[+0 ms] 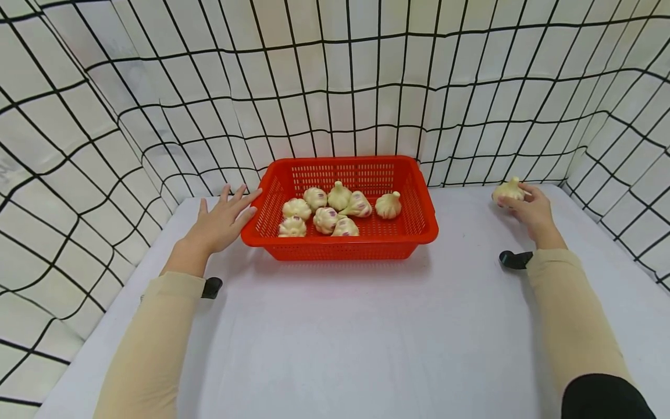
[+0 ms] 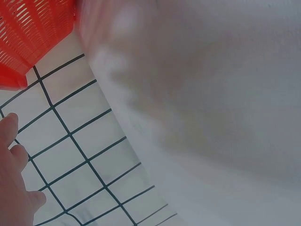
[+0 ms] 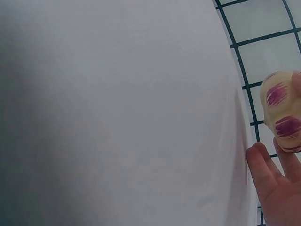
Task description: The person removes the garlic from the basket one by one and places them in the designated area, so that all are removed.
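A red plastic basket (image 1: 340, 250) stands toward the back of the white table with several garlic bulbs (image 1: 325, 220) in it, most of them grouped at its left and middle. My left hand (image 1: 220, 224) is at the basket's left rim, fingers spread and straight, fingertips right at the edge. Far to the right, my right hand (image 1: 533, 212) grips a single garlic bulb (image 1: 509, 190) near the table's back right corner. In the right wrist view that garlic bulb (image 3: 282, 110) shows purple streaks, held between thumb and fingers.
A black wire grid (image 1: 361, 90) over white panels rises behind the table (image 1: 335, 337) and along both sides. Small black devices stick out at the left wrist (image 1: 211, 287) and the right wrist (image 1: 515, 259).
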Tool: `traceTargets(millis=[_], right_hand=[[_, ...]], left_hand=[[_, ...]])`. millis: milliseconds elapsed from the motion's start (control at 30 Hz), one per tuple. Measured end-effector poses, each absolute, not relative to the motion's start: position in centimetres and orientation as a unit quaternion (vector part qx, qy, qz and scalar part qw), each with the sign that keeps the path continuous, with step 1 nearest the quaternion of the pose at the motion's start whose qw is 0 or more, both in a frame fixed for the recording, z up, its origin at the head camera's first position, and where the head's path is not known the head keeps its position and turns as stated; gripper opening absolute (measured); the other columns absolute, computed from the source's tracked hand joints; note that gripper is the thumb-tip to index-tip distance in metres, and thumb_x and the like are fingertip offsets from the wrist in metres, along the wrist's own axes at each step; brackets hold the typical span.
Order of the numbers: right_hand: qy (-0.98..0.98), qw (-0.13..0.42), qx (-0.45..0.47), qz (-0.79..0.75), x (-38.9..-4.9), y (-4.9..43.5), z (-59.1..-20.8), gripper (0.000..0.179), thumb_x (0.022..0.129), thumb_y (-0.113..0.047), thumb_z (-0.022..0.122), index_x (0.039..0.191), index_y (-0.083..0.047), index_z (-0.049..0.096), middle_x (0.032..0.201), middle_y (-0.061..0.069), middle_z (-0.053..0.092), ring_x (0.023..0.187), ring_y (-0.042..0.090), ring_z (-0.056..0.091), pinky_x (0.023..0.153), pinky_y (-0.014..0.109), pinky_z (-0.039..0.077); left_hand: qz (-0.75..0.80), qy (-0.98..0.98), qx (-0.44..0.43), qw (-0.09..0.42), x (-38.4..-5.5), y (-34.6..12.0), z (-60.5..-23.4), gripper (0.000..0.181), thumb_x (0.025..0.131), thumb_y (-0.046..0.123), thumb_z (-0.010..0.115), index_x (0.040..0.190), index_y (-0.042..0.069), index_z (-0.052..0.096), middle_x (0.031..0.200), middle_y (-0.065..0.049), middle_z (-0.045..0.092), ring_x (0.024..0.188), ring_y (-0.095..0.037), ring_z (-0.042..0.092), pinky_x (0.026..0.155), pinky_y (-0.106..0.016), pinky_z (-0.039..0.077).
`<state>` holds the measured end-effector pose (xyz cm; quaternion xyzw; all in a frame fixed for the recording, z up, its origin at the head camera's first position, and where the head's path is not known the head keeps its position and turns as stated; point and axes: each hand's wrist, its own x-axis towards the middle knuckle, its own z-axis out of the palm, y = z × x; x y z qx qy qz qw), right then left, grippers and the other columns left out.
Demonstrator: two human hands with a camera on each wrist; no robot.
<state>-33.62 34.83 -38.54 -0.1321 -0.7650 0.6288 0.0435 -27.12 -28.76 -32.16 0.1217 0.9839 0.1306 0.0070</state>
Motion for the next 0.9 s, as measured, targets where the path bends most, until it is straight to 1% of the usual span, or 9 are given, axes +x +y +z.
traceTargets(millis=[67,133,200,233,267,367,567,667,900], right_hand=[[-0.787,0.038,-0.132,0.601,-33.8,34.9,-38.6,0.083,0.098,-0.024,0.07,0.164,-0.009,0.022,0.128,0.002,0.045,0.091,-0.001,0.047,0.075,0.01,0.048],[-0.811,0.033,-0.13,0.57,-33.9,34.8,-38.6,0.083,0.1,-0.03,0.067,0.164,-0.007,0.019,0.141,0.014,0.043,0.096,0.001,0.046,0.079,0.012,0.046],[-0.827,0.025,-0.13,0.546,-34.0,34.7,-38.6,0.084,0.101,-0.036,0.064,0.164,-0.006,0.017,0.154,0.024,0.034,0.109,0.01,0.048,0.093,0.019,0.045],[-0.83,0.021,-0.129,0.542,-34.0,34.6,-38.6,0.084,0.101,-0.037,0.063,0.164,-0.006,0.016,0.158,0.026,0.028,0.116,0.015,0.047,0.098,0.024,0.044],[-0.834,0.018,-0.128,0.536,-34.1,34.6,-38.5,0.084,0.101,-0.038,0.062,0.164,-0.006,0.016,0.161,0.028,0.025,0.122,0.021,0.044,0.104,0.029,0.042],[-0.84,0.012,-0.128,0.527,-34.3,34.4,-38.5,0.087,0.101,-0.042,0.062,0.164,-0.005,0.015,0.162,0.028,0.023,0.137,0.035,0.034,0.115,0.043,0.034],[-0.843,0.007,-0.131,0.521,-34.5,34.5,-38.7,0.087,0.102,-0.044,0.058,0.164,-0.003,0.013,0.163,0.03,0.02,0.146,0.042,0.027,0.119,0.052,0.027],[-0.846,0.007,-0.133,0.516,-34.7,34.5,-38.8,0.086,0.102,-0.043,0.057,0.163,-0.002,0.013,0.163,0.031,0.02,0.147,0.043,0.027,0.12,0.053,0.026],[-0.856,0.006,-0.128,0.501,-35.1,34.4,-38.8,0.083,0.103,-0.04,0.056,0.163,0.0,0.013,0.163,0.032,0.021,0.146,0.044,0.028,0.118,0.052,0.029]], left_hand=[[0.13,0.984,0.122,0.007,-27.1,-28.8,-32.2,0.069,0.107,0.059,0.023,0.165,0.021,0.021,0.17,-0.019,0.009,0.154,-0.045,-0.012,0.111,-0.073,-0.018],[0.129,0.984,0.121,0.009,-27.2,-28.8,-32.2,0.069,0.107,0.059,0.023,0.165,0.022,0.021,0.17,-0.019,0.008,0.154,-0.045,-0.012,0.111,-0.073,-0.018],[0.127,0.984,0.121,0.011,-27.2,-28.8,-32.1,0.069,0.107,0.06,0.022,0.165,0.022,0.021,0.17,-0.019,0.008,0.153,-0.045,-0.013,0.111,-0.073,-0.018],[0.127,0.984,0.121,0.011,-27.2,-28.8,-32.1,0.069,0.107,0.06,0.022,0.165,0.022,0.021,0.17,-0.019,0.008,0.153,-0.045,-0.013,0.111,-0.073,-0.018],[0.127,0.984,0.121,0.011,-27.2,-28.8,-32.1,0.069,0.107,0.06,0.022,0.165,0.022,0.021,0.17,-0.019,0.008,0.153,-0.045,-0.013,0.111,-0.073,-0.018],[0.127,0.984,0.122,0.009,-27.2,-28.8,-32.1,0.07,0.107,0.06,0.023,0.165,0.022,0.021,0.17,-0.019,0.009,0.154,-0.045,-0.012,0.111,-0.073,-0.018],[0.126,0.984,0.122,0.007,-27.2,-28.9,-32.1,0.07,0.107,0.061,0.023,0.165,0.022,0.021,0.17,-0.019,0.01,0.154,-0.044,-0.012,0.111,-0.073,-0.017],[0.126,0.984,0.122,0.01,-27.2,-28.9,-32.1,0.07,0.107,0.06,0.024,0.165,0.022,0.021,0.17,-0.019,0.009,0.154,-0.045,-0.012,0.111,-0.073,-0.018],[0.128,0.984,0.12,0.011,-27.1,-28.8,-31.9,0.069,0.107,0.059,0.025,0.165,0.022,0.021,0.17,-0.019,0.009,0.154,-0.044,-0.012,0.111,-0.073,-0.018]])
